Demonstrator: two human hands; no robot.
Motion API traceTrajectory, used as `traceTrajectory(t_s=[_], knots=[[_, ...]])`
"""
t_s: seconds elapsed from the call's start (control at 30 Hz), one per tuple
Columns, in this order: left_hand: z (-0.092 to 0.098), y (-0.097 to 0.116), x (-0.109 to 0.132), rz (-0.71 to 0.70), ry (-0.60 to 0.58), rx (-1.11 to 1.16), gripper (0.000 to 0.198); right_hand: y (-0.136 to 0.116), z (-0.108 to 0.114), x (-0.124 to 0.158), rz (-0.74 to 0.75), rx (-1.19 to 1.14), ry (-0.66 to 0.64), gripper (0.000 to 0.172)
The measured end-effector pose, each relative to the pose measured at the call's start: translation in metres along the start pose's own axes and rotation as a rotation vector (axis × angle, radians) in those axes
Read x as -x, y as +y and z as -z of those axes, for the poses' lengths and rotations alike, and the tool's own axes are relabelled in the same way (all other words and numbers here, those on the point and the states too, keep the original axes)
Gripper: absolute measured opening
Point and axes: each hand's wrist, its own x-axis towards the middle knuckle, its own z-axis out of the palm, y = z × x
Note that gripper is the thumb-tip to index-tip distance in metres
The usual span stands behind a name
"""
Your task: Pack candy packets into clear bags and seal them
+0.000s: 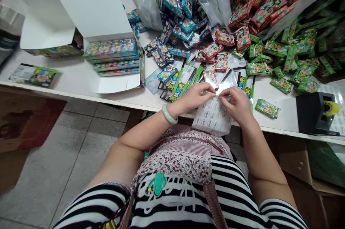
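My left hand (198, 96) and my right hand (238, 105) meet at the table's front edge, thumbs and forefingers pinched close together. Between them is the top of a pale sticker sheet (212, 117) with rows of round printed labels, which hangs over the edge. Whether a single label is lifted off cannot be made out. Just beyond the fingers lie flat printed bags (184, 78) in black and green, partly covered by small red boxes (221, 62) and a blue box (167, 73). A lone green box (267, 108) rests right of my right hand.
Heaps of blue and purple boxes (178, 2), red boxes (269, 2) and green boxes (293, 56) spread across the back. A black tape dispenser (312, 114) stands at right. An open white carton (115, 85) holds stacked packs at left, beside another carton (48, 40).
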Motion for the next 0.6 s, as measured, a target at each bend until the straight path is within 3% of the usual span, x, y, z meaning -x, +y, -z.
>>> traceTrajectory(t_s=[0.6], knots=[[-0.0006, -0.005, 0.0023, 0.002, -0.016, -0.024, 0.007, -0.0017, -0.0008, 0.0013, 0.016, 0.026, 0.008, 0.005]])
